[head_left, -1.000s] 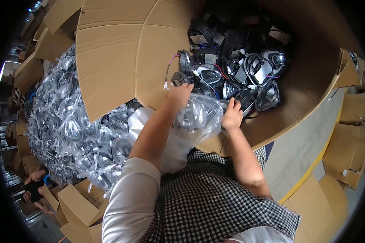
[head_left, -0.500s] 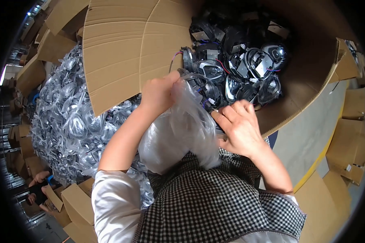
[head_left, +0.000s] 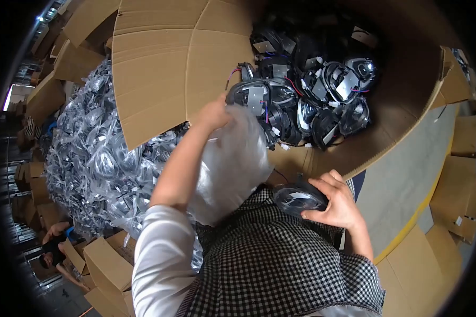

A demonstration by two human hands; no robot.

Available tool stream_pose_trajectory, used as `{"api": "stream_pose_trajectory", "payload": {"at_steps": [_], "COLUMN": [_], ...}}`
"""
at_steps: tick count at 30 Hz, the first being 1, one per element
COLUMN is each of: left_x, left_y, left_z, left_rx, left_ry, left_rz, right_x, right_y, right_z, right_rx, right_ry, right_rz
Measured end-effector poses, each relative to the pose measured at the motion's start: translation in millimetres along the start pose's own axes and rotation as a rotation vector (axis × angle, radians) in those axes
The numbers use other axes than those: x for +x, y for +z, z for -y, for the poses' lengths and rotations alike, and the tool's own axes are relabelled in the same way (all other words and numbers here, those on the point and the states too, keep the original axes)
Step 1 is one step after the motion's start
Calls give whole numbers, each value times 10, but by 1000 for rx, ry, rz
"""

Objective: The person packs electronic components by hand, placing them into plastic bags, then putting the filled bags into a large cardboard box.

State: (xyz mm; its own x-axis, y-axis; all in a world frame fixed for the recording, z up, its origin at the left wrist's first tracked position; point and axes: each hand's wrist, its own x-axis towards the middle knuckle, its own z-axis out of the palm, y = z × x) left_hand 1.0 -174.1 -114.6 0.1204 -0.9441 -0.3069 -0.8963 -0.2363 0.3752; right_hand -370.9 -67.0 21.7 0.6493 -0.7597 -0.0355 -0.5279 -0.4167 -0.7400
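Head view showed left hand (head_left: 215, 112) pinching a clear bag (head_left: 230, 169) beside the carton (head_left: 185, 63); right hand (head_left: 337, 203) gripped a black lamp (head_left: 297, 198), which might slip.

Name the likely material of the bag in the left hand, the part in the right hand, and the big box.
Bag: thin clear plastic film, glossy and crinkled. Part held by the right hand: probably moulded black plastic with a shiny lens-like face. Box: brown corrugated cardboard, matte, with fold creases. The left hand grips the bag's top.

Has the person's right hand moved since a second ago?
Yes. The right hand has come away from the parts in the cardboard box, back over its near rim toward the body, now gripping a dark lamp part.
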Motion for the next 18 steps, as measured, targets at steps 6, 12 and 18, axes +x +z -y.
{"api": "stream_pose_trajectory", "payload": {"at_steps": [6, 12, 18], "left_x": [897, 761, 868], "left_y": [929, 909, 983], "left_z": [665, 332, 471], "left_rx": [-634, -1410, -1324], "left_ry": [-413, -745, -554], "left_rz": [-250, -212, -132], "right_x": [21, 197, 370], "right_y": [-16, -4, -37], "right_z": [-38, -154, -84], "right_rx": [-112, -170, -214], "right_ry": [71, 238, 326], "right_rz": [-88, -172, -352]}}
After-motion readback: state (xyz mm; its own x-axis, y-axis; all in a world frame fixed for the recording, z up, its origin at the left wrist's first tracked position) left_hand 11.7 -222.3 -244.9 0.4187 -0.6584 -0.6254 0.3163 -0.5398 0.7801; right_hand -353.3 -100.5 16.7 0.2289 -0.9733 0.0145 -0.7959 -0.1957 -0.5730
